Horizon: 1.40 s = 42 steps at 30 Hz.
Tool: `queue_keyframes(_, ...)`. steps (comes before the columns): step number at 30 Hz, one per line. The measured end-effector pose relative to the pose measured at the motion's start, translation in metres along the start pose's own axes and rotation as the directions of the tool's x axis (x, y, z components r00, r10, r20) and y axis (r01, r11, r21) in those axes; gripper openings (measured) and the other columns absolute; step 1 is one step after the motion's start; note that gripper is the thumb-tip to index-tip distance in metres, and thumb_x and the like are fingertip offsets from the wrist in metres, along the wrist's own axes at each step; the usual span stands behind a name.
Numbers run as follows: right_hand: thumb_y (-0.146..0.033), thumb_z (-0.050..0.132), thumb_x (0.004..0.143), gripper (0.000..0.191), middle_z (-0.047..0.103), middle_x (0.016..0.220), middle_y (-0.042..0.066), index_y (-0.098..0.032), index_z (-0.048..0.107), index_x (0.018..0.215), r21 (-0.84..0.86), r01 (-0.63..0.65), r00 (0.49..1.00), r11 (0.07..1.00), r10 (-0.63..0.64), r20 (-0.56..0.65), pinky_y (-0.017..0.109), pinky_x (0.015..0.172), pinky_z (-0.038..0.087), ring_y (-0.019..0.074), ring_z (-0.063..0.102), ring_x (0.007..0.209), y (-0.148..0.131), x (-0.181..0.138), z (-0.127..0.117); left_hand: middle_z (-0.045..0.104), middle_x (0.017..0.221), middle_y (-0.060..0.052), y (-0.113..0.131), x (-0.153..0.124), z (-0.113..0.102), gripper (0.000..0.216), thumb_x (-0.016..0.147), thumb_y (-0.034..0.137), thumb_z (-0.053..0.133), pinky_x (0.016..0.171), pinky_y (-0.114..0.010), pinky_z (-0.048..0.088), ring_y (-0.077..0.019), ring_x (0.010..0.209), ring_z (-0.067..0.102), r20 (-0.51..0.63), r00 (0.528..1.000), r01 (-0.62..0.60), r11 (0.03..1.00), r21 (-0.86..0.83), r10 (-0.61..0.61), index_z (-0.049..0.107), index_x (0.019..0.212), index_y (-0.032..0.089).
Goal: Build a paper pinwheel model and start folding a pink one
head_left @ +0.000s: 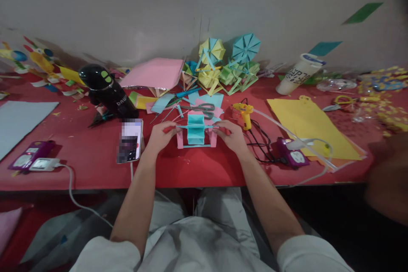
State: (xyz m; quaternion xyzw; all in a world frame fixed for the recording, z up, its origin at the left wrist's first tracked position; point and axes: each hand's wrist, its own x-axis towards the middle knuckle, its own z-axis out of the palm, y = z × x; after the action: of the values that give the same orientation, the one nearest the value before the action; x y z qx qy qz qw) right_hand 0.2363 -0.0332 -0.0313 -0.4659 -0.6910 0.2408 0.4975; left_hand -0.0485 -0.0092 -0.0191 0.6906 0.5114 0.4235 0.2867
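Note:
A small paper model stands on the red table in front of me, with a folded light-blue paper wheel (pixel 195 134) at its middle. A thin blue paper rod (pixel 208 126) runs through the wheel, and pink paper supports (pixel 213 139) stand at either side. My left hand (pixel 164 134) pinches the rod's left end. On the right end, my right hand (pixel 228 134) has its fingers closed in the same way. Just behind the model lie grey-handled scissors (pixel 207 109) among paper scraps. A yellow glue gun (pixel 245 114) rests to the right of them.
A phone (pixel 130 141) and a black bottle (pixel 108 91) stand at left. Yellow paper sheets (pixel 312 127), a purple power socket (pixel 292 155) and a white cup (pixel 298 74) are at right. Folded paper models (pixel 239 72) line the wall. Part of another person shows at far right.

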Motion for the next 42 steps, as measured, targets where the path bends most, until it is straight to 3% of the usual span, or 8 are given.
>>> queue_keyframes(4,-0.032,0.071,0.082,0.011,0.073,0.093,0.005,-0.023,0.072,0.087,0.014,0.003,1.0,1.0,-0.003,-0.008,0.036,0.087,0.053,0.02,0.068,0.089,-0.0044,0.001,-0.0004,0.076,0.099,-0.006,-0.0014,-0.0006,0.0012,0.023,0.074,0.036,0.073,0.093,-0.036,0.051,-0.0228,0.097,0.069,-0.03,0.999,-0.025,0.999,-0.031,0.024,0.074,0.092,0.021)
queue_keyframes(9,-0.035,0.071,0.081,0.012,0.073,0.091,0.005,-0.023,0.071,0.086,0.023,0.003,1.0,1.0,-0.003,-0.009,0.037,0.086,0.054,0.0205,0.068,0.088,-0.0067,0.0016,-0.0005,0.075,0.094,-0.006,-0.0009,-0.0009,0.0037,0.018,0.074,0.034,0.073,0.09,-0.035,0.052,-0.0211,0.092,0.069,-0.066,0.994,-0.087,0.994,-0.07,0.083,0.073,0.086,0.02)
queue_keyframes(42,-0.038,0.07,0.083,0.015,0.073,0.095,0.006,-0.025,0.072,0.089,-0.062,0.078,0.997,0.995,-0.076,0.022,0.04,0.087,0.055,0.0211,0.068,0.091,0.0001,0.0029,-0.0018,0.075,0.086,-0.004,-0.0046,0.0013,0.0007,0.016,0.079,0.037,0.068,0.083,-0.035,0.053,-0.0201,0.084,0.069,-0.007,0.993,-0.122,0.992,-0.028,0.122,0.071,0.078,0.022)
